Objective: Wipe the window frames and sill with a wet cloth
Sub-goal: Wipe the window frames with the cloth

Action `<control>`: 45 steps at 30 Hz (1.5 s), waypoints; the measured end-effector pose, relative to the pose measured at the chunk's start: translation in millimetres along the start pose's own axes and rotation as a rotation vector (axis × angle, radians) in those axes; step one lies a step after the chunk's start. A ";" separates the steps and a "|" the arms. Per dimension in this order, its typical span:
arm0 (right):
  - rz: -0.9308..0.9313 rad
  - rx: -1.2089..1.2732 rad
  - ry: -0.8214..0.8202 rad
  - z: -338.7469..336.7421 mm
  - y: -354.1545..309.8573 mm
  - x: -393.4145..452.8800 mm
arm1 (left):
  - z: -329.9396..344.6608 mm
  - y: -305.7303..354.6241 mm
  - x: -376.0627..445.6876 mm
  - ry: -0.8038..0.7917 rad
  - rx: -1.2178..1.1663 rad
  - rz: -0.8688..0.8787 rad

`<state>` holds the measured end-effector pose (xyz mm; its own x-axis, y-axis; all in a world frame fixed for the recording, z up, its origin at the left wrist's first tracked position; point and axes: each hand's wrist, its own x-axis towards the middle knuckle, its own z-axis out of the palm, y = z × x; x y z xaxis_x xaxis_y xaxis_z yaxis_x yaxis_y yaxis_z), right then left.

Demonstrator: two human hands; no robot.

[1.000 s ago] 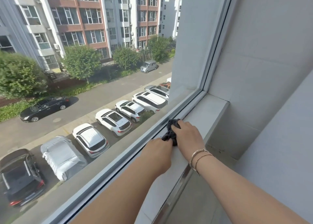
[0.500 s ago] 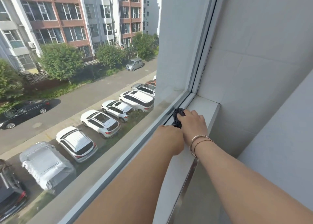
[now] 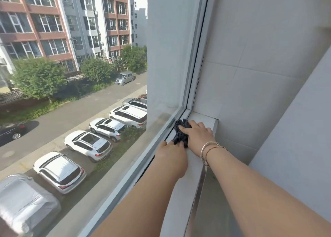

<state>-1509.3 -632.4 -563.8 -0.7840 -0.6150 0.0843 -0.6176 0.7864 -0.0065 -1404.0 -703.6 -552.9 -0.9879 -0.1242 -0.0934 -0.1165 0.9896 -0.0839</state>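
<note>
Moved: both hands and the dark cloth (image 3: 180,132) have slid along the sill (image 3: 179,192) into the far corner.
Right hand (image 3: 197,135): fingers spread flat, pressing down on the cloth.
Left hand (image 3: 171,157): fingers curled over, pinching the cloth's near edge.
Cloth: bunched against the bottom window frame (image 3: 168,127), just short of the tiled wall (image 3: 250,75).
Wrist: two bracelets (image 3: 208,151) on the right arm.

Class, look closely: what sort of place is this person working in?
Probably an upper-floor flat. Both hands press a dark cloth on a white sill by the window frame, with parked cars and apartment blocks far below.
</note>
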 end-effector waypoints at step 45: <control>0.033 -0.018 -0.024 -16.5 74.1 71.7 | -38.0 29.2 95.4 -0.099 0.116 0.047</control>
<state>-1610.3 -617.2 -541.7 -0.8053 -0.5898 0.0601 -0.5904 0.8071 0.0095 -1505.6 -683.9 -526.6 -0.9763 -0.0903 -0.1965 -0.0522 0.9802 -0.1908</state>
